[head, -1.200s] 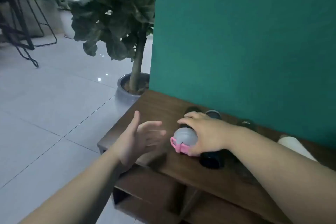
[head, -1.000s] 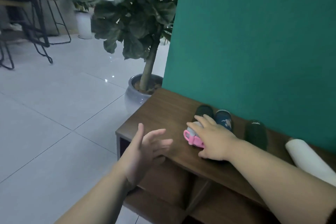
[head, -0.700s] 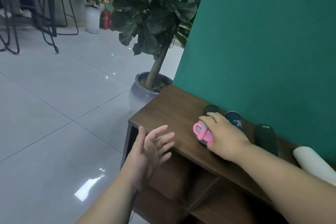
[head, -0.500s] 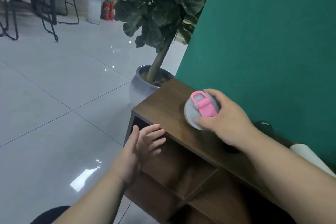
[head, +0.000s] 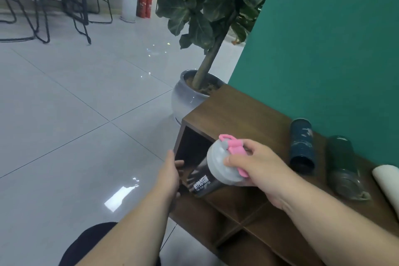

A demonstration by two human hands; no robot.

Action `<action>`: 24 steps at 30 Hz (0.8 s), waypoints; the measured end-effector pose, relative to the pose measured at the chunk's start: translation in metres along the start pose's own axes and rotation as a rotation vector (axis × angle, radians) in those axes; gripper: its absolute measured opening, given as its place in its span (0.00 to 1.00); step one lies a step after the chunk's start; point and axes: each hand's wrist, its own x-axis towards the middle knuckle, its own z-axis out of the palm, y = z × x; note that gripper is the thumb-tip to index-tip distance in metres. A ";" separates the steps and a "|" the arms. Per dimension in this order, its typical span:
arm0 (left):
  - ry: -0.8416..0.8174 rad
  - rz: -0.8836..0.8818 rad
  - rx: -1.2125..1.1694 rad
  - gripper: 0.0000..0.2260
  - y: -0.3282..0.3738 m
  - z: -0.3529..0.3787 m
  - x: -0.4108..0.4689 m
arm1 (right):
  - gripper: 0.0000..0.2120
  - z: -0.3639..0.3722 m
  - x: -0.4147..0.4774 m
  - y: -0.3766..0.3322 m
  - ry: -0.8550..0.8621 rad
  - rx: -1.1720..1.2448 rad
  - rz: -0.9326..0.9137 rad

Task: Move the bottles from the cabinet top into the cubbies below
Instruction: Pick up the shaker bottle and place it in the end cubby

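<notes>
My right hand (head: 262, 167) grips the grey lid with a pink loop of a dark shaker bottle (head: 203, 182). The bottle is tilted, its base pointing into the top-left cubby (head: 190, 147) of the brown wooden cabinet (head: 241, 119). My left hand (head: 169, 174) rests at the cubby's left opening, fingers partly curled inside near the bottle's base. On the cabinet top stand a dark blue bottle (head: 301, 146) and a dark green bottle (head: 343, 167) against the wall. A white bottle (head: 387, 183) lies at the right edge.
A green wall (head: 323, 39) backs the cabinet. A potted plant in a grey pot (head: 190, 95) stands at the cabinet's left end. Glossy tiled floor lies to the left, with black stools (head: 43, 6) and red fire extinguishers (head: 144, 5) far off. More cubbies (head: 244, 205) open below.
My right hand lifted the shaker bottle off the cabinet top and brought it down and forward to the top-left cubby's mouth. My left hand moved to the cubby's left opening.
</notes>
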 end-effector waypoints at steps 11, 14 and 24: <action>0.051 -0.287 -0.331 0.28 -0.032 0.022 0.058 | 0.27 0.072 0.073 0.068 0.277 0.087 0.183; 0.068 -0.271 -0.376 0.22 -0.045 0.023 0.082 | 0.29 0.084 0.092 0.078 0.336 0.166 0.154; 0.037 -0.125 -0.200 0.20 -0.051 0.027 0.110 | 0.28 0.106 0.132 0.088 0.394 0.196 0.095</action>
